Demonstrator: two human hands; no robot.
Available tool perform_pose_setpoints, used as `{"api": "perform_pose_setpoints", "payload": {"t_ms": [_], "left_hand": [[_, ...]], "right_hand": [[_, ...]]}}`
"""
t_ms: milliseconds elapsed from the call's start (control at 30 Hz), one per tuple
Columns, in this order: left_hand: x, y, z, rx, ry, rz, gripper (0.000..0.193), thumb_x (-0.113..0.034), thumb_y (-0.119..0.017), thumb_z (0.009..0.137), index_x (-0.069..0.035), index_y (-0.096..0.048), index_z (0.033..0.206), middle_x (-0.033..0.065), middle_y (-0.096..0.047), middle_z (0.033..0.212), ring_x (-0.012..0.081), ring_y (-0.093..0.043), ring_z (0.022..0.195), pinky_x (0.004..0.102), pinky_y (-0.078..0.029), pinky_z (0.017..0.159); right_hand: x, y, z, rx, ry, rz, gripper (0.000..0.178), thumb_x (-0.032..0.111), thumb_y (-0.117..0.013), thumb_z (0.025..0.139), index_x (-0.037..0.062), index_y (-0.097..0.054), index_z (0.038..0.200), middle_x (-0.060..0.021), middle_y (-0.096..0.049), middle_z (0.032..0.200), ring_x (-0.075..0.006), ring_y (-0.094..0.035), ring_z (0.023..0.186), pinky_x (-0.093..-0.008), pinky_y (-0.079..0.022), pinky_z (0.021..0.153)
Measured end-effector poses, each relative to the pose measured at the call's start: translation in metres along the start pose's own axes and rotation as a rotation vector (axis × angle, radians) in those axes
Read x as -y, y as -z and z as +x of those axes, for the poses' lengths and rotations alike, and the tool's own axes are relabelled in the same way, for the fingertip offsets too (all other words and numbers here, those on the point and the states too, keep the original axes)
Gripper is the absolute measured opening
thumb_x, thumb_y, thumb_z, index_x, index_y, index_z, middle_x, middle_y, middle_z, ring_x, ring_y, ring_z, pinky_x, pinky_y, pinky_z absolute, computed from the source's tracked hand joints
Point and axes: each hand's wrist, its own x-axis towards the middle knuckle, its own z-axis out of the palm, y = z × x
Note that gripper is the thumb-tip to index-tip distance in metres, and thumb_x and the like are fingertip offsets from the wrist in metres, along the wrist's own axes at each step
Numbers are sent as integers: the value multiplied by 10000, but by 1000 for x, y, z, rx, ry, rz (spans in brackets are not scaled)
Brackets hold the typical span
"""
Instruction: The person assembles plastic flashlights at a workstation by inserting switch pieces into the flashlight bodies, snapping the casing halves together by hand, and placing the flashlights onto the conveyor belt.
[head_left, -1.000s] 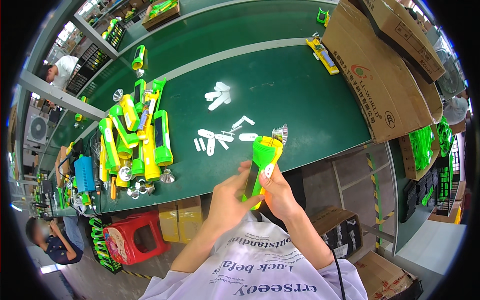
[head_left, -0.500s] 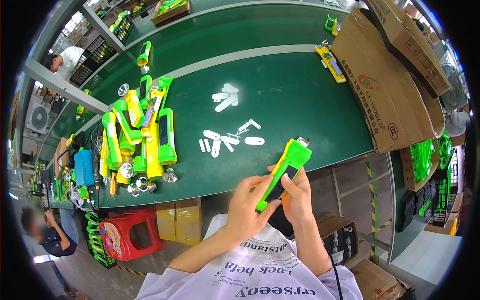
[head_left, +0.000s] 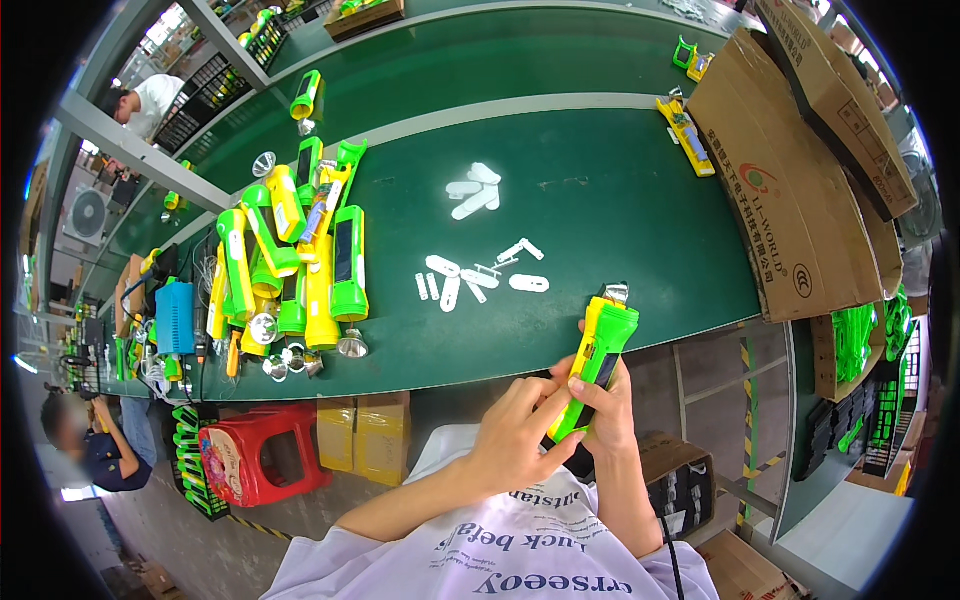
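Observation:
A green and yellow flashlight [head_left: 612, 335] with a dark panel and a silver reflector at its head is held in front of me, head end up and away. My right hand [head_left: 608, 415] is wrapped round its body from the right, thumb on the side. The fingers of my left hand [head_left: 522, 420] close on the lower end of the handle, partly hiding it. Beyond the flashlight lie loose white plastic pieces: an oval cover [head_left: 529, 284], a cluster of ovals and small strips [head_left: 462, 277], and another cluster of ovals [head_left: 475, 190].
At the left of the green table [head_left: 420, 350] is a pile of green and yellow flashlights [head_left: 348, 265] with loose reflectors [head_left: 352, 344]. A blue box-shaped device [head_left: 174, 318] stands beside it. Cardboard boxes [head_left: 740, 170] border the right side. A red stool [head_left: 250, 460] is below.
The flashlight has turned more upright in my hands, so its yellow side now shows more. The whole view has shifted slightly; the things on the table lie as before.

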Motion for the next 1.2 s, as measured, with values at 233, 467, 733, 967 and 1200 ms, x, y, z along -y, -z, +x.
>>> {"api": "perform_pose_setpoints", "payload": {"t_ms": [233,467,733,967,1200], "left_hand": [[73,65,44,-312,206,213,116,-34,-630,856,-12,-676,960,82,-584,717,152,-547,583,290,-434,542],[133,122,81,49,-80,578,129,-38,-638,843,-28,-687,962,107,-635,868,298,-594,844,378,-483,734],[147,100,132,-12,-4,533,204,-137,-700,817,-20,-686,985,114,-646,913,307,-616,852,388,-489,765],[161,77,169,-56,42,621,202,-188,-688,834,-34,-693,965,109,-635,908,298,-609,916,398,-489,795],[136,86,147,25,-119,629,116,-60,-650,767,-63,-705,868,85,-604,880,273,-588,885,384,-483,780]], "right_hand": [[4,-2,-5,-46,19,-14,731,-13,-655,711,-24,-339,1370,-100,-560,812,-200,-622,621,-340,-568,543],[8,5,-10,-48,12,-25,691,-33,-621,683,-19,-371,1326,-107,-565,812,-201,-612,626,-350,-565,533],[11,4,-13,-40,22,-9,403,-68,-602,698,13,-454,1064,-104,-586,804,-205,-618,649,-357,-560,585],[13,7,-15,-41,29,-22,627,-37,-610,688,-14,-401,1279,-109,-584,832,-208,-615,658,-362,-569,568],[14,13,-18,-76,25,9,517,-66,-605,702,0,-423,1181,-109,-588,834,-216,-623,666,-372,-563,586]]}}
